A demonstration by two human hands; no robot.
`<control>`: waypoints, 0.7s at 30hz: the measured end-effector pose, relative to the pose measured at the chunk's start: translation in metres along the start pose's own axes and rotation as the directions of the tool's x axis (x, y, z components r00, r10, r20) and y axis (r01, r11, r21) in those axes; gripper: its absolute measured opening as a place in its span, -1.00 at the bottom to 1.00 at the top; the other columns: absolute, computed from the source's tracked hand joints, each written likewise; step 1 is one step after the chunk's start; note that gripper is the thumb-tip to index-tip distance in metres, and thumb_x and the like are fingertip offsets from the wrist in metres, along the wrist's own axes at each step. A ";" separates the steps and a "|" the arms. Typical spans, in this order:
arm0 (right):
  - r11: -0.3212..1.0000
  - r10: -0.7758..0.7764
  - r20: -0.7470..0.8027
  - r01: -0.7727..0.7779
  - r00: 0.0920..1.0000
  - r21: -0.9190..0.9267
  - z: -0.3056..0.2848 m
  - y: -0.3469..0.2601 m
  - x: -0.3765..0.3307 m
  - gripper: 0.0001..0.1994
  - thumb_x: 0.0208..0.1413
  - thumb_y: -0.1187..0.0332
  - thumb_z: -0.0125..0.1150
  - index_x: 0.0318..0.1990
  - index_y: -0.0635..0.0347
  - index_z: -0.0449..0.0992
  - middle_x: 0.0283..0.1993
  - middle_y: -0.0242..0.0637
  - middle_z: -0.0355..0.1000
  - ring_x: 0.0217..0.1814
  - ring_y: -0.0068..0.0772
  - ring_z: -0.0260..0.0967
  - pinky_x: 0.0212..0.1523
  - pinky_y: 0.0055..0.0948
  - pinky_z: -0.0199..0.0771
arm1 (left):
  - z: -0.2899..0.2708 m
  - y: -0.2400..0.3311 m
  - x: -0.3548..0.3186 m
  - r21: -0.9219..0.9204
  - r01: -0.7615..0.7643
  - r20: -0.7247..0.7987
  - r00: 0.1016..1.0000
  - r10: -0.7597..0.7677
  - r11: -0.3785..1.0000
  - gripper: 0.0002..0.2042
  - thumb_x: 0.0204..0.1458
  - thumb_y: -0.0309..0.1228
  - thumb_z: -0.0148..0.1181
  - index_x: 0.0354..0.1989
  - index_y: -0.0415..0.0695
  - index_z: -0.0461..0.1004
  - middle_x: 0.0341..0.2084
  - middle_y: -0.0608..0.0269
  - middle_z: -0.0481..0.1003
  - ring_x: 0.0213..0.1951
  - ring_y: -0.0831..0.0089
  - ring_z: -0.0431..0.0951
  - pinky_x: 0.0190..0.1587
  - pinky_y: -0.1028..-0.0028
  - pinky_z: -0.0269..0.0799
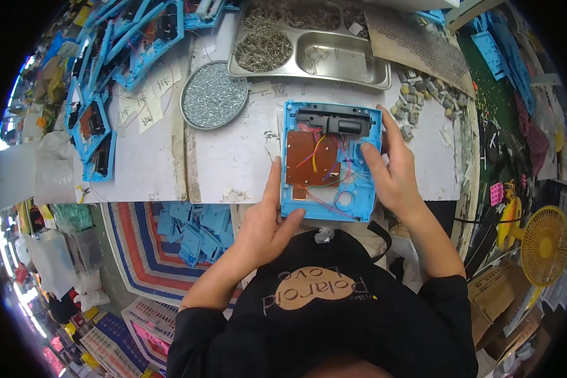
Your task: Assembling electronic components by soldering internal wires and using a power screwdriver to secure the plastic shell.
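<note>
Head view: my left hand and right hand both grip blue housing at table edge. Risk: right fingers snagging loose wires, tearing them off brown board.

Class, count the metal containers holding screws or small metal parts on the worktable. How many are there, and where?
2. A round metal dish of tiny screws sits left of the blue casing; a compartmented steel tray lies behind it. Others may be hidden.
</note>
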State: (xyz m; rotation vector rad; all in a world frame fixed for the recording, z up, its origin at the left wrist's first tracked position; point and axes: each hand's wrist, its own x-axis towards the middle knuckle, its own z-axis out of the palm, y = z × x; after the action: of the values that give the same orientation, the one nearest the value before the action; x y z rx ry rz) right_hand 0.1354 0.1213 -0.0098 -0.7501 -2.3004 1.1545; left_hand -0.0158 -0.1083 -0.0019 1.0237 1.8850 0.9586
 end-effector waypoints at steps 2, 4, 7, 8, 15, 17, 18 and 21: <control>0.903 -0.272 -0.036 0.242 0.962 -0.355 0.000 0.010 0.001 -0.41 0.15 0.27 0.33 0.29 0.36 0.38 -0.14 -0.03 0.41 -0.07 0.03 0.24 0.00 -0.16 0.32 | -0.003 -0.003 0.000 0.080 -0.010 0.021 1.000 0.008 0.997 -0.09 0.19 -0.41 0.23 0.55 -0.31 -0.29 -0.56 0.03 0.54 -0.55 0.26 0.59 -0.46 0.34 0.44; 0.855 -0.249 0.014 0.227 0.968 -0.466 0.001 0.015 0.000 -0.44 0.12 0.27 0.34 0.25 0.36 0.42 -0.12 -0.06 0.40 -0.03 0.01 0.24 0.03 -0.16 0.31 | -0.001 -0.004 -0.001 0.151 -0.010 0.048 0.999 0.003 0.988 -0.07 0.18 -0.36 0.26 0.54 -0.36 -0.29 -0.62 0.03 0.51 -0.57 0.17 0.58 -0.46 0.28 0.45; 0.824 -0.262 0.036 0.243 0.964 -0.512 0.004 0.021 0.006 -0.48 0.10 0.29 0.35 0.19 0.35 0.47 -0.09 -0.09 0.37 0.01 0.01 0.23 0.04 -0.15 0.31 | 0.004 -0.003 -0.004 0.284 0.006 0.063 0.998 -0.025 0.959 -0.07 0.18 -0.30 0.27 0.53 -0.40 -0.26 -0.61 0.03 0.52 -0.56 0.09 0.59 -0.46 0.24 0.44; 0.820 -0.270 0.028 0.245 0.963 -0.517 0.003 0.023 0.008 -0.49 0.09 0.29 0.35 0.18 0.35 0.49 -0.09 -0.09 0.36 0.01 0.01 0.23 0.04 -0.15 0.30 | 0.007 -0.004 -0.001 0.350 0.000 0.065 0.998 -0.024 0.937 -0.07 0.18 -0.29 0.28 0.52 -0.41 -0.25 -0.60 0.03 0.53 -0.55 0.08 0.59 -0.46 0.23 0.44; 0.939 -0.195 0.061 0.204 0.979 -0.277 -0.018 0.027 0.015 -0.61 0.14 0.37 0.31 0.12 0.27 0.54 -0.20 -0.15 0.43 -0.18 -0.13 0.34 -0.13 -0.26 0.38 | -0.007 0.004 0.000 0.316 -0.002 -0.002 1.000 0.003 0.949 -0.18 0.08 -0.35 0.40 0.48 -0.26 0.09 -0.63 0.16 0.47 -0.62 0.22 0.51 -0.48 0.32 0.41; 0.997 -0.036 0.083 0.041 0.996 -0.060 -0.025 0.014 0.000 -0.69 0.15 0.39 0.29 0.05 0.26 0.58 -0.28 -0.17 0.46 -0.30 -0.18 0.37 -0.24 -0.31 0.40 | -0.007 0.009 0.000 0.274 -0.065 -0.086 0.992 0.092 0.960 -0.34 0.07 -0.35 0.42 0.34 -0.22 0.29 -0.60 0.20 0.46 -0.57 0.23 0.52 -0.49 0.30 0.43; 0.998 -0.044 0.124 0.050 0.991 -0.047 -0.027 0.009 -0.006 -0.74 0.16 0.39 0.29 -0.01 0.26 0.59 -0.32 -0.17 0.46 -0.34 -0.20 0.38 -0.28 -0.32 0.40 | -0.006 0.012 0.000 0.256 -0.099 -0.129 0.982 0.135 0.962 -0.41 0.06 -0.35 0.42 0.27 -0.21 0.39 -0.59 0.21 0.45 -0.55 0.24 0.53 -0.49 0.29 0.43; 0.999 -0.040 0.205 0.045 0.978 -0.022 -0.026 0.000 -0.015 -0.84 0.16 0.39 0.29 -0.18 0.27 0.63 -0.40 -0.17 0.48 -0.43 -0.22 0.42 -0.38 -0.33 0.39 | 0.004 0.018 0.018 0.239 -0.296 -0.111 0.938 0.329 0.925 -0.62 0.03 -0.45 0.41 0.06 -0.12 0.53 -0.50 0.22 0.47 -0.51 0.23 0.54 -0.47 0.30 0.44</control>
State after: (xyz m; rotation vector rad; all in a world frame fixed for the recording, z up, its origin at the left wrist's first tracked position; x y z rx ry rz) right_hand 0.1629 0.1267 0.0021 -0.6133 -2.4917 1.2344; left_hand -0.0138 -0.0847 0.0070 1.4553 2.0211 1.0482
